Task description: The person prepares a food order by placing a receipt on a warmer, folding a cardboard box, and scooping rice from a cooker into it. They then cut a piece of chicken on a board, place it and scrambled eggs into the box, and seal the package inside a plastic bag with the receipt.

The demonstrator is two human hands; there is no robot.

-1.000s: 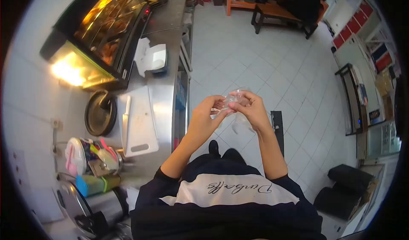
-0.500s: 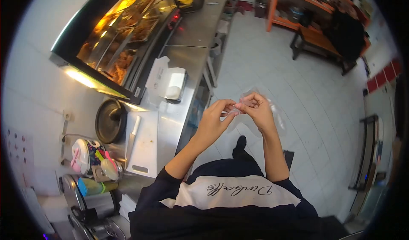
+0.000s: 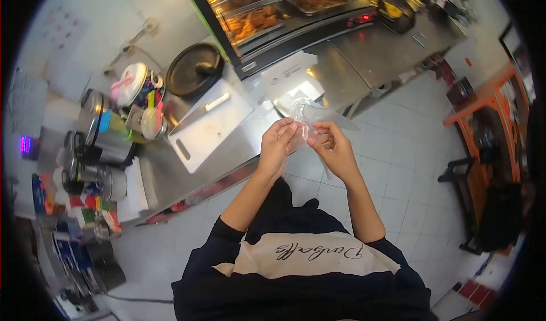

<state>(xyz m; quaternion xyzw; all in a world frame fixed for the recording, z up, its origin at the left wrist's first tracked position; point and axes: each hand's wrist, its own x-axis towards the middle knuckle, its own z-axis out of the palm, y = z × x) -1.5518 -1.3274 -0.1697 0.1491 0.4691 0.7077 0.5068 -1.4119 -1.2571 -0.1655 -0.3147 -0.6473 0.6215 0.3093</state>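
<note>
A clear plastic bag (image 3: 325, 115) is stretched between my two hands, in front of my body. My left hand (image 3: 276, 147) pinches one side of it between thumb and fingers. On the other side, the thumb and fingertips of my right hand (image 3: 336, 150) close on the film. Beyond the bag, an open white cardboard box (image 3: 291, 72) sits on the steel counter, partly hidden by the plastic. To the left of my hands lies a white cutting board (image 3: 222, 126) with a white-handled knife (image 3: 216, 101) on it.
A glass food warmer (image 3: 296, 38) with fried food stands at the counter's back. A round dark pan (image 3: 181, 75) and several containers stand on the left. The steel counter (image 3: 387, 65) runs right, and an orange shelf (image 3: 483, 102) stands across the tiled floor.
My view and body have turned left toward the counter. The bag, still in both hands, has come from over the floor to the counter's edge, near the box.
</note>
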